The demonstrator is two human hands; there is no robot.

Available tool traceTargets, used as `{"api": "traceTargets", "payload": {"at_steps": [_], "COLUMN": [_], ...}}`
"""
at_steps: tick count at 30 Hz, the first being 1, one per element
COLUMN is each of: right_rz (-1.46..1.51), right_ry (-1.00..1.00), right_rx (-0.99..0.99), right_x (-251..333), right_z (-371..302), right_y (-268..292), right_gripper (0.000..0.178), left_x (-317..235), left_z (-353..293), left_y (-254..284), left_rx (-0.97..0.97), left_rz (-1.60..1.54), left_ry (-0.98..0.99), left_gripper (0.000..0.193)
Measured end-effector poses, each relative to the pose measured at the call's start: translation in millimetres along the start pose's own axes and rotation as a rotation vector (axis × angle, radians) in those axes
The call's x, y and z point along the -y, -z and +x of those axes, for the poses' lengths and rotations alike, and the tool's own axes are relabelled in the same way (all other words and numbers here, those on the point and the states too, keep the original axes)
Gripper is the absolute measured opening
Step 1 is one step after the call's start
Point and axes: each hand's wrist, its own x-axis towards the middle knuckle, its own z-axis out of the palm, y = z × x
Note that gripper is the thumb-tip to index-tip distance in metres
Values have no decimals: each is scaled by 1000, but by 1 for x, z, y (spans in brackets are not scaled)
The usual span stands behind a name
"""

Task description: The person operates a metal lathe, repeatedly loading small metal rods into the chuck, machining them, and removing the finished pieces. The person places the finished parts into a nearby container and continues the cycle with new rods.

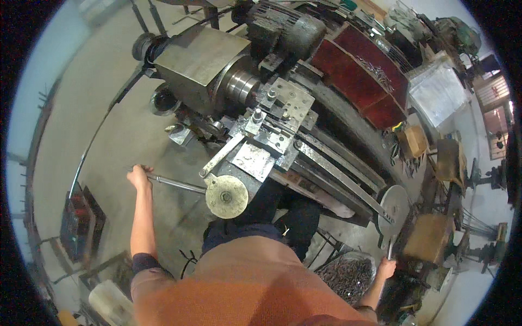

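Note:
At the left, my left hand (140, 176) is closed round the end of a long metal lever (176, 183). That lever runs to a round, worn metal disc (227, 196) on the near side of a small lathe. My right hand (387, 268) grips a shorter steel handle (390, 249) at the lower right. The handle joins a grey disc (395, 209), from which a long flat bar (342, 176) reaches back to the tool slide (291, 103). Facing that slide is the bright round spindle nose (242, 87) of the metal headstock (201, 54).
Behind the lathe sit an electric motor (285, 30) and a dark red tray (361, 73) holding small metal pieces. A tub of dark small parts (348, 277) stands beside my right forearm. Farther right are a cardboard box (414, 142) and a bench. A dark box (79, 225) rests at left.

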Motion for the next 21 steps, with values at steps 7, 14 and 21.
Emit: {"api": "traceTargets", "payload": {"at_steps": [7,14,21], "right_rz": [-142,-104,421], "right_ry": [88,178,131], "right_rx": [-60,-462,-24], "right_x": [1,19,47], "right_z": [91,64,-46], "right_y": [-5,-9,-9], "right_gripper": [36,43,56], "left_x": [21,12,68], "left_z": [107,107,125], "left_y": [34,-91,-166], "left_rx": [38,612,841], "left_rz": [799,1346,1501], "left_ry": [-425,-818,-928], "left_gripper": [34,40,35]}}
